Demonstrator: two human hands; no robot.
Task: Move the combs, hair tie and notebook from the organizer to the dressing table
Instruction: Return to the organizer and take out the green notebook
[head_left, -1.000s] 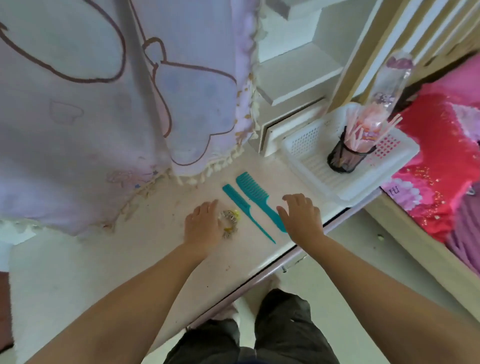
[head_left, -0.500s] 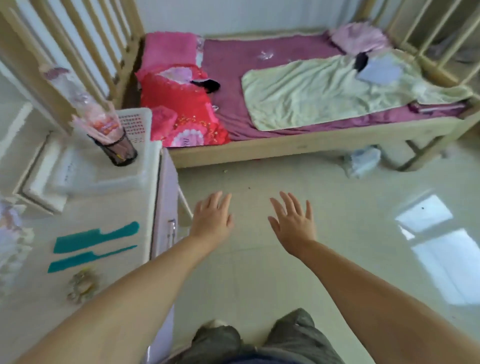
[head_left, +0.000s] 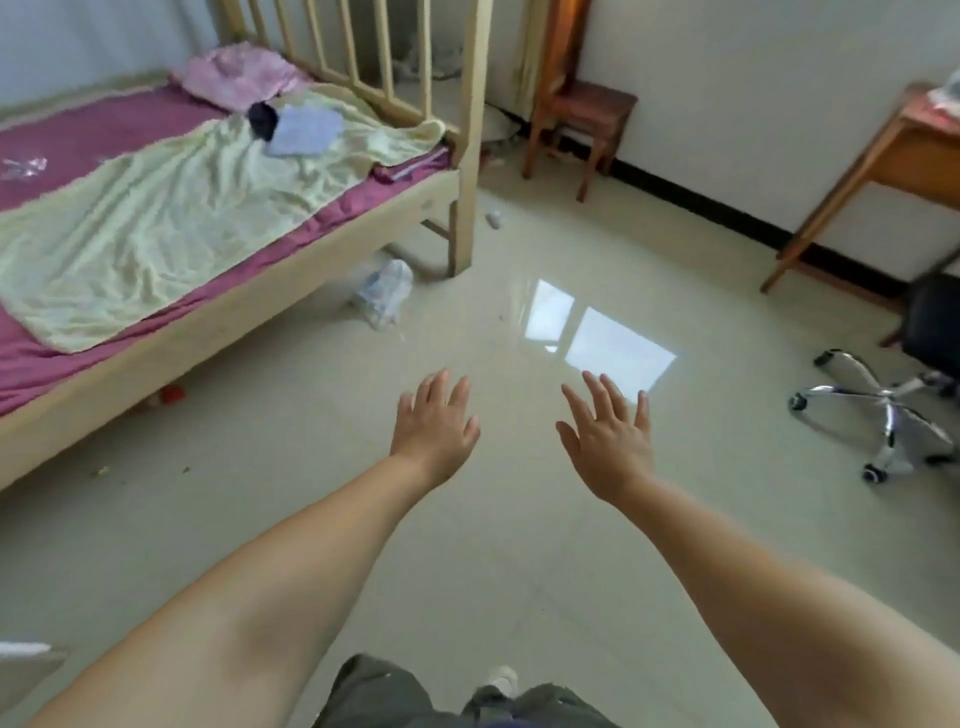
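Observation:
My left hand (head_left: 434, 427) and my right hand (head_left: 610, 441) are stretched out in front of me over the glossy tiled floor, palms down, fingers spread, holding nothing. The two hands are a short gap apart. None of the combs, the hair tie, the notebook, the organizer or the dressing table shows in this view.
A wooden bed (head_left: 218, 317) with a purple sheet and pale yellow blanket fills the left. A plastic bag (head_left: 384, 291) lies on the floor by the bed. A wooden stool (head_left: 582, 117) stands at the far wall, a wooden table (head_left: 883, 166) and an office chair base (head_left: 883, 410) at the right.
My view has swung right, away from the dressing table with the two teal combs and hair tie, across the bed to the open floor. Both hands lifted off the table and stay empty.

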